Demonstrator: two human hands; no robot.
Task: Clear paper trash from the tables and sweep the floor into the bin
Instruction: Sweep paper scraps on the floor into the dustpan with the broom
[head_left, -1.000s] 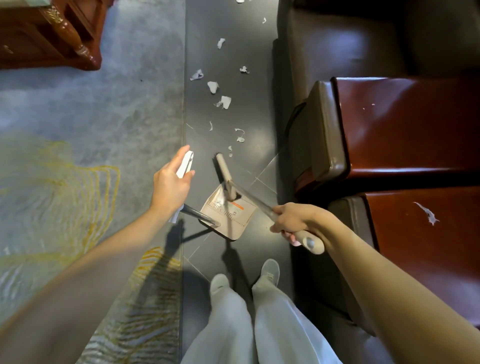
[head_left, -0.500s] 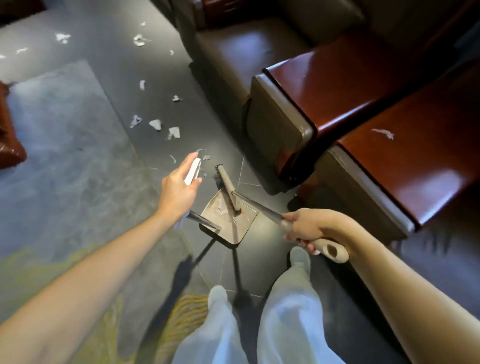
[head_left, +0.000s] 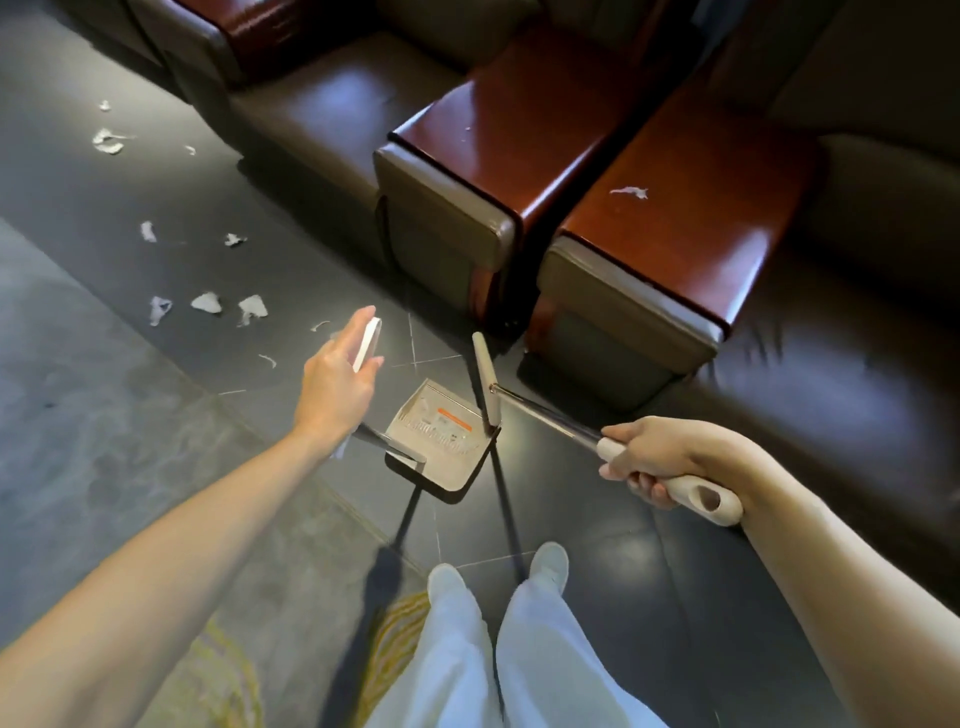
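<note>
Paper scraps (head_left: 207, 302) strewn on floor (head_left: 171, 182), left hand (head_left: 337, 384) clasping dustpan (head_left: 441, 441) handle, right hand (head_left: 670, 462) fisted round broom (head_left: 485, 379) handle, broom head at dustpan's edge.

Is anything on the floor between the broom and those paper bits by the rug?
Nothing visible. Only bare dark floor lies between the broom head and the paper scraps. The left hand, holding the dustpan handle, crosses that line in the picture but is held above the floor.

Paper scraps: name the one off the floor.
Torn strip on the nearer red armrest; the rest, bar a speck on the farther armrest, litter the floor.
</note>
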